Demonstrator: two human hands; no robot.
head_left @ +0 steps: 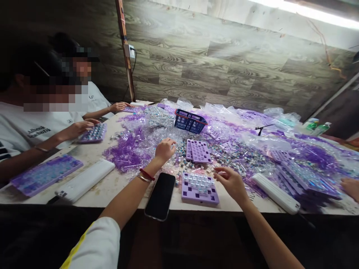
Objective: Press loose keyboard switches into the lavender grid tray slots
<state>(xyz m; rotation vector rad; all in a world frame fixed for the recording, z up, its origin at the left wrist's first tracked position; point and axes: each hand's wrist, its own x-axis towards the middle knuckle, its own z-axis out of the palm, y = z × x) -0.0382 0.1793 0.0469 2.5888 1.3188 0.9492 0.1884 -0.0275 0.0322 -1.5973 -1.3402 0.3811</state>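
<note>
My left hand [165, 150] is over the heap of small loose parts, its fingers bent and slightly apart, with nothing visible in them. My right hand [230, 183] hovers just right of a purple keyboard base [199, 198], thumb and fingertips drawn together; whatever they hold is too small to make out. Clear pieces fill the upper middle of that base, while square holes show around its edges. Behind it lie stacked purple keyboard plates [198, 151] with open cutouts. A black phone [160, 196] lies left of the base, close to my left forearm.
A dark blue basket [189, 122] stands behind the plates amid loose parts and purple clear pieces [127, 149]. White bars [276, 192] lie on both sides. Keyboards [308, 179] are stacked at right. Two co-workers sit at left, and another person's hand [350, 188] shows far right.
</note>
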